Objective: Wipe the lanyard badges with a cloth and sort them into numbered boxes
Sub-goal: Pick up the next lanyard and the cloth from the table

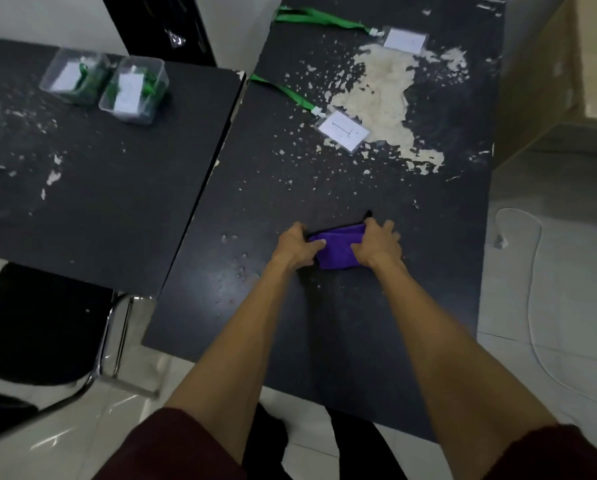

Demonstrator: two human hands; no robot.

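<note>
Low centre of the frame: the left hand (299,245) and right hand (378,245) each grip one end of the folded purple cloth (338,249), which lies on the dark table (290,323). Above, apparently still to be wiped, lie the near badge (344,133), marked 1, and the far badge (404,39). Upper left, the left box (74,76) and right box (134,90) already hold badges. The cloth is best squared into a flat, compact pad before use.
</note>
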